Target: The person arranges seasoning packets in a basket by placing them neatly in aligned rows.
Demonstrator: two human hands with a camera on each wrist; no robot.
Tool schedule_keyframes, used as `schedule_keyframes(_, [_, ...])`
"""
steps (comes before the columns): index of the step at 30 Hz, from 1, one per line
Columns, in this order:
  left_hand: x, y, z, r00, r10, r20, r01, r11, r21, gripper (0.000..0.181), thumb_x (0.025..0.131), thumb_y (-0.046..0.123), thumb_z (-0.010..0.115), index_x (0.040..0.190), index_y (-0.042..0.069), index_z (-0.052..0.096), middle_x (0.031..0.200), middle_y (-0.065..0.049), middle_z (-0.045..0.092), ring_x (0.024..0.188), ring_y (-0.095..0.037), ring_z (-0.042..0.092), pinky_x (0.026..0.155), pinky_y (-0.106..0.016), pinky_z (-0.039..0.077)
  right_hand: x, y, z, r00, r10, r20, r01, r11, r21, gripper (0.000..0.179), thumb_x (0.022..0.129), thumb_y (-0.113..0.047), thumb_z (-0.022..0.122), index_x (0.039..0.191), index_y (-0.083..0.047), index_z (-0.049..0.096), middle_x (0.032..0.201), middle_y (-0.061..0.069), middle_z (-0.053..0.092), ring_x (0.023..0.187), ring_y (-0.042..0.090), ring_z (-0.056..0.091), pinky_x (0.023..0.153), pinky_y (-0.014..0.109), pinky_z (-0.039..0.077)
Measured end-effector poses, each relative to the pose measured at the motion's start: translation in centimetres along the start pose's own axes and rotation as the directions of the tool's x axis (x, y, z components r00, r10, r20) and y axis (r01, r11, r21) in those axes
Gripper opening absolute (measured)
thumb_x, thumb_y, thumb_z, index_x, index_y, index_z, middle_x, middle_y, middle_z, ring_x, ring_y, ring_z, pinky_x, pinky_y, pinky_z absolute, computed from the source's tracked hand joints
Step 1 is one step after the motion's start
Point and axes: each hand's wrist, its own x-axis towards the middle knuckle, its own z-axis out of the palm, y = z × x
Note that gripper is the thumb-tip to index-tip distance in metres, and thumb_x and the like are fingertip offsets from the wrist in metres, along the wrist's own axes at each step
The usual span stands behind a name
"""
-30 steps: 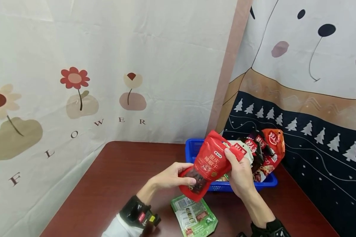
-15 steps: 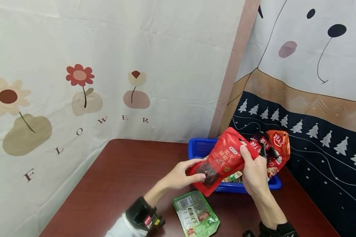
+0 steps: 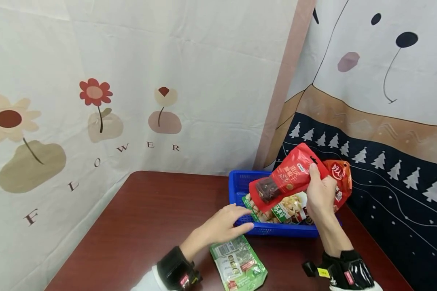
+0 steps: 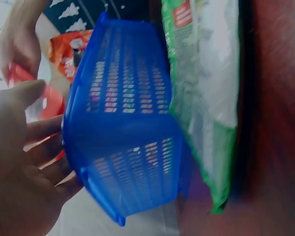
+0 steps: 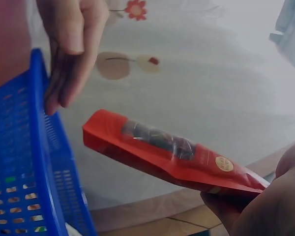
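Note:
My right hand point(image 3: 321, 193) pinches a red pouch point(image 3: 285, 178) by its top corner, thumb in front. The pouch has a clear window showing dark dried contents and hangs tilted over the blue basket point(image 3: 284, 230). In the right wrist view the red pouch point(image 5: 157, 147) stretches away from the hand, apart from the basket wall. My left hand point(image 3: 223, 224) is off the pouch, fingers loosely spread at the basket's near left corner. The left wrist view shows the left hand point(image 4: 24, 162) with its fingers beside the basket rim point(image 4: 69, 118).
A green pouch point(image 3: 239, 264) lies back side up on the brown table point(image 3: 131, 234), in front of the basket. Inside the basket are food packets point(image 3: 291, 208) and an orange-red pouch point(image 3: 340, 178) leaning at its right end. Printed cloths point(image 3: 204, 81) hang behind the table.
The left hand has let go of the red pouch, which both hands held before. The right hand has carried the pouch rightward and up over the basket, turning it flatter.

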Motion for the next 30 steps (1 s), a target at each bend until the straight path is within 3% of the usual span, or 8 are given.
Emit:
schedule_keyframes(4, [0.1,0.2,1.0,0.996,0.04,0.08,-0.05,0.991,0.123,0.045,0.118,0.041,0.059,0.151,0.013,0.072,0.147,-0.001,0.078,0.145,-0.015,0.068,0.14,-0.061,0.032,1.3,1.1,1.2,1.0,0.001,0.031,0.003,0.99,-0.139,0.043,0.121,-0.044,0.046,0.135,-0.008,0.065,0.104,-0.01,0.064,0.093,0.005,0.06,0.077,0.017,0.052])
schedule_keyframes(8, [0.1,0.3,1.8,0.993,0.057,0.101,-0.08,0.969,0.235,0.041,0.12,0.035,0.056,0.154,0.015,0.069,0.144,0.004,0.08,0.14,-0.013,0.07,0.141,-0.059,0.032,2.5,2.3,2.4,0.996,0.004,0.091,0.02,0.966,-0.26,0.051,0.122,-0.046,0.039,0.132,-0.004,0.066,0.093,-0.009,0.061,0.08,0.006,0.053,0.07,0.023,0.047])
schedule_keyframes(13, [0.1,0.1,2.0,0.993,0.08,0.082,-0.101,0.948,0.3,0.038,0.121,0.025,0.054,0.155,0.016,0.067,0.142,0.003,0.08,0.137,-0.014,0.072,0.139,-0.056,0.035,3.8,3.9,4.1,0.989,0.032,0.148,0.013,0.955,-0.296,0.059,0.123,-0.046,0.032,0.141,-0.001,0.064,0.113,0.002,0.065,0.097,0.008,0.058,0.082,0.022,0.051])
schedule_keyframes(20, [0.1,-0.1,2.2,0.993,0.082,0.086,-0.104,0.953,0.286,0.037,0.121,0.023,0.054,0.154,0.014,0.068,0.141,0.002,0.081,0.134,-0.016,0.071,0.139,-0.056,0.035,4.6,6.1,5.9,0.976,0.077,0.204,-0.002,0.938,-0.348,0.061,0.124,-0.042,0.024,0.156,-0.002,0.058,0.141,0.02,0.063,0.118,0.017,0.055,0.099,0.029,0.044])
schedule_keyframes(26, [0.1,0.0,2.2,0.993,0.079,0.084,-0.1,0.952,0.289,0.036,0.121,0.024,0.054,0.153,0.015,0.068,0.14,0.003,0.081,0.134,-0.015,0.071,0.139,-0.055,0.035,5.1,7.6,7.1,0.978,0.101,0.182,-0.046,0.957,-0.286,0.059,0.124,-0.036,0.025,0.161,0.0,0.053,0.156,0.024,0.058,0.134,0.023,0.053,0.109,0.031,0.043])
schedule_keyframes(30, [0.1,-0.1,2.2,0.993,0.086,0.08,-0.105,0.952,0.286,0.036,0.121,0.024,0.054,0.153,0.014,0.068,0.139,0.002,0.081,0.133,-0.016,0.071,0.139,-0.056,0.035,5.2,8.3,7.5,0.977,0.09,0.191,-0.036,0.962,-0.271,0.056,0.124,-0.032,0.026,0.163,0.0,0.05,0.16,0.027,0.057,0.143,0.029,0.053,0.121,0.04,0.042])
